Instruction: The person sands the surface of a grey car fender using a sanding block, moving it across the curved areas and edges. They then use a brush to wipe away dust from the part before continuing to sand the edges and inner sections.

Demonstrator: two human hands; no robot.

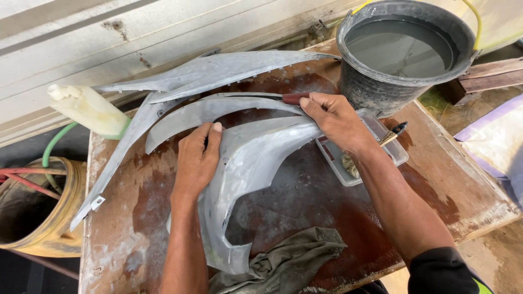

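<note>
A curved grey panel point(239, 179), dull and sanded, lies across a stained brown table point(327, 218). My left hand point(197, 160) presses flat on its upper left part, thumb along the edge. My right hand point(335, 121) grips a tool with a dark red handle point(294, 98) at the panel's top edge; its working end is hidden. A second narrow grey curved strip point(201, 111) lies just above the panel, between my hands.
A long grey pointed panel point(218, 71) lies behind. A black bucket of grey liquid point(406, 51) stands at the back right. A clear tray point(376, 128) with a brush, a grey rag point(289, 261), a pale plastic bottle point(90, 109), and a yellow bucket point(38, 212) left.
</note>
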